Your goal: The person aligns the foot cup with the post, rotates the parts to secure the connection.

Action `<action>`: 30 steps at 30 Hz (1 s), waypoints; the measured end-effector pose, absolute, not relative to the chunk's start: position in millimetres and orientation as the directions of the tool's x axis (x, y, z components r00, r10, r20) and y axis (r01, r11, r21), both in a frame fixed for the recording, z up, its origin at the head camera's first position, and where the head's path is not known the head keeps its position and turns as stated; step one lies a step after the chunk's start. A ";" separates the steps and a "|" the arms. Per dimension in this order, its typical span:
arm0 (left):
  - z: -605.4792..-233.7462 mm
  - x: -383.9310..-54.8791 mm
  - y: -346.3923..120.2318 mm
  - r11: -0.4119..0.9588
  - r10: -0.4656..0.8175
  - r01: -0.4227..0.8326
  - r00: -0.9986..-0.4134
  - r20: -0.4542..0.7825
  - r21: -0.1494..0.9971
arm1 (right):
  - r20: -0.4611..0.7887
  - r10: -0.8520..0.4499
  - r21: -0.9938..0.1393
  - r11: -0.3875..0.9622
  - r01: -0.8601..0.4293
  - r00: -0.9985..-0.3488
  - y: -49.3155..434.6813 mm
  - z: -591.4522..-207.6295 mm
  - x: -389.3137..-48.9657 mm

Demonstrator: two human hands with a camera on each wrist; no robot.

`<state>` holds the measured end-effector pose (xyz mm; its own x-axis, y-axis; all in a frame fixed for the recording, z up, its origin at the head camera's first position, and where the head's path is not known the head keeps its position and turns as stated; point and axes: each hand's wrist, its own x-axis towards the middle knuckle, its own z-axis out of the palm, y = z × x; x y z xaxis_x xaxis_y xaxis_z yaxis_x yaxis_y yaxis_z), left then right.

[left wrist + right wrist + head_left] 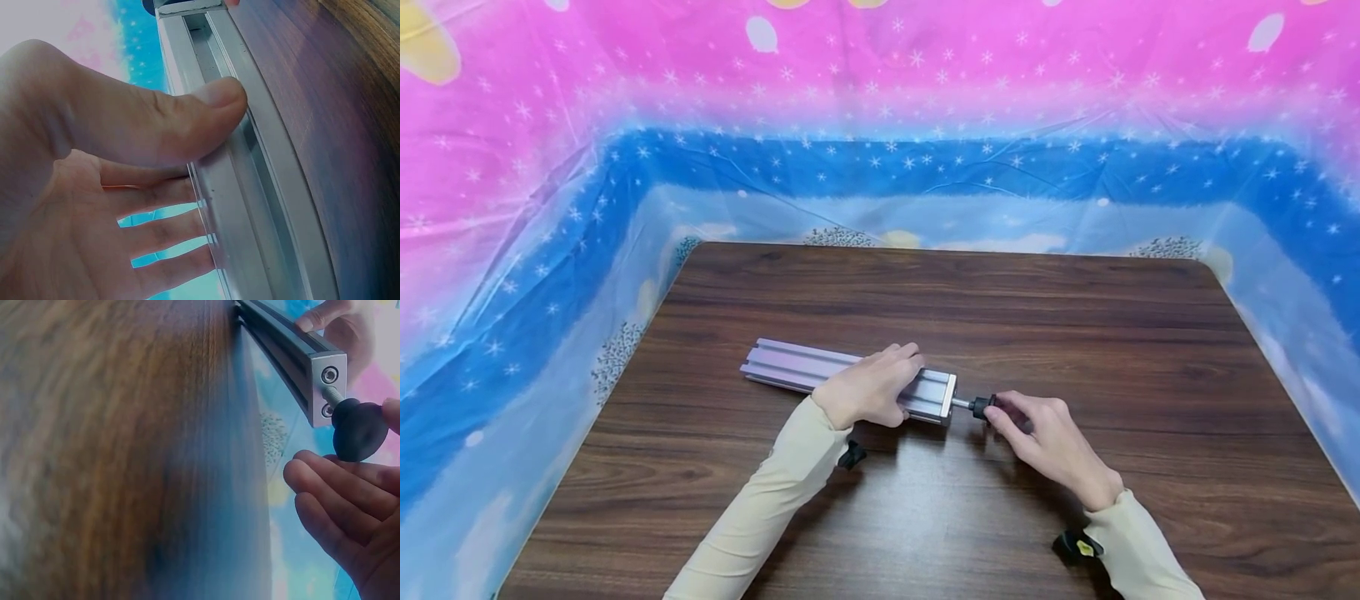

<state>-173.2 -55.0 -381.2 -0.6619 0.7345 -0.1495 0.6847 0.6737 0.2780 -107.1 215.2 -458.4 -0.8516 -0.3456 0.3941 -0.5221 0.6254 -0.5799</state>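
Note:
A silver slotted aluminium profile (797,362) lies on the wooden table, slanting slightly down to the right. My left hand (872,387) grips it across its width; in the left wrist view the thumb presses one slotted face (215,200) and the fingers reach the opposite side. A threaded rod (332,395) sticks out of the end plate (339,365), between two socket-head screws. On the rod's outer end sits a round black knob (361,434). My right hand (1048,437) pinches this knob between thumb and fingers; the rod's inner end is hidden in the plate.
The dark wood-grain table (1000,317) has rounded far corners. A pink and blue patterned cloth (880,167) hangs round its back and sides. Black wrist mounts (852,455) sit below both wrists, close above the tabletop.

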 end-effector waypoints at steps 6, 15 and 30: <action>-382.1 -173.8 -54.5 0.664 0.741 0.690 -0.657 -0.137 0.287 | 0.326 -0.346 -0.601 0.642 -0.475 -0.880 216.0 -456.9 -107.4; -379.1 -173.8 -56.1 0.675 0.732 0.674 -0.662 -0.161 0.300 | 0.512 -0.400 -0.548 0.529 -0.648 -0.760 219.8 -459.1 -105.9; -379.8 -174.1 -55.6 0.675 0.732 0.675 -0.663 -0.157 0.297 | 0.545 -0.374 -0.527 0.544 -0.653 -0.751 219.4 -459.7 -105.2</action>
